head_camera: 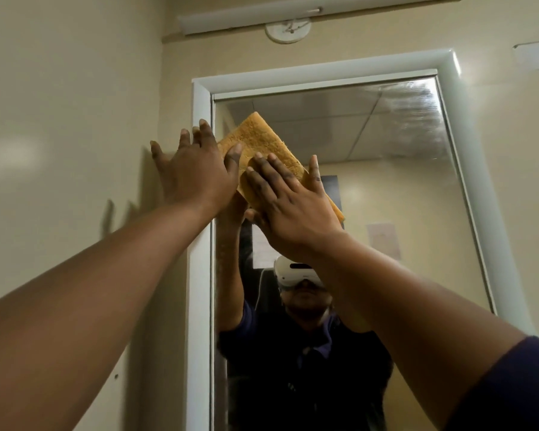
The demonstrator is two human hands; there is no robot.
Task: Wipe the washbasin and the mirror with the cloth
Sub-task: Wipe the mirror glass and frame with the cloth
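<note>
1. Your right hand [293,209] lies flat on the folded orange cloth [262,141], fingers extended and slightly spread, palm pressing the cloth against the mirror [371,181]. Nothing is gripped; the cloth is pinned by pressure, not pinched.
2. Your left hand [196,169] is also open, fingers splayed. It sits over the white mirror frame [201,101] at the left edge, thumb touching the near corner of the cloth. Whether the palm bears on the frame or the wall cannot be told.
3. Judged reason for the flat palm: broad, even contact with the glass, suited to wiping high up.
4. Judged reason for the left hand's position: bracing while you reach overhead, or steadying the cloth's corner.
5. The cloth is in the upper left part of the mirror, just inside the frame, tilted on a diagonal.
6. Upper right glass shows streaky sheen.
7. Washbasin: not in view; its state cannot be judged.
8. Above the frame: a tube light fitting [293,10].
</note>
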